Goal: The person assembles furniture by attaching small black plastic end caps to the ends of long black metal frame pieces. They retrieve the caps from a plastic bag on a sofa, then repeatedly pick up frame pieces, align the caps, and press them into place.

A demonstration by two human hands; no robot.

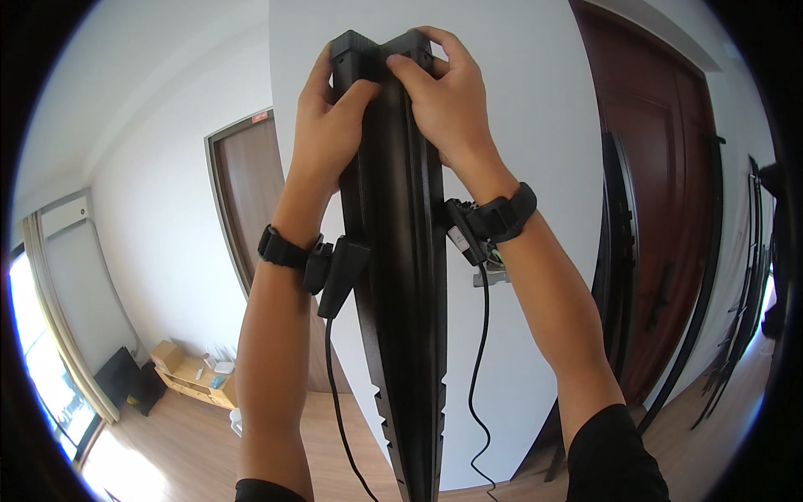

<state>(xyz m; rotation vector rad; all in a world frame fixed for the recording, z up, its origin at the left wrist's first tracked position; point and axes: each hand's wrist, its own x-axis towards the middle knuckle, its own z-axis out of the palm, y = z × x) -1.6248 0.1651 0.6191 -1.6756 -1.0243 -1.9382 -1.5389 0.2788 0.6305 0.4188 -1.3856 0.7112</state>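
Note:
A long black angle post [401, 276] with a V-shaped profile stands upright before me. Notches run along both of its edges near the lower end. A black end cap [355, 43] covers its top. My left hand [330, 130] is closed around the left flange just below the cap, thumb on the inner face. On the other flange, my right hand [452, 105] grips the top, with its fingers over the cap and its thumb on the front. Each wrist wears a black strap with a small device, and a cable hangs from each.
Behind the post is a white wall [519, 368]. A dark red door [661, 167] is at right, with long black metal pieces [619, 251] leaning beside it and more farther right. A low wooden cabinet [196, 381] and a black monitor-like object [125, 381] stand at left.

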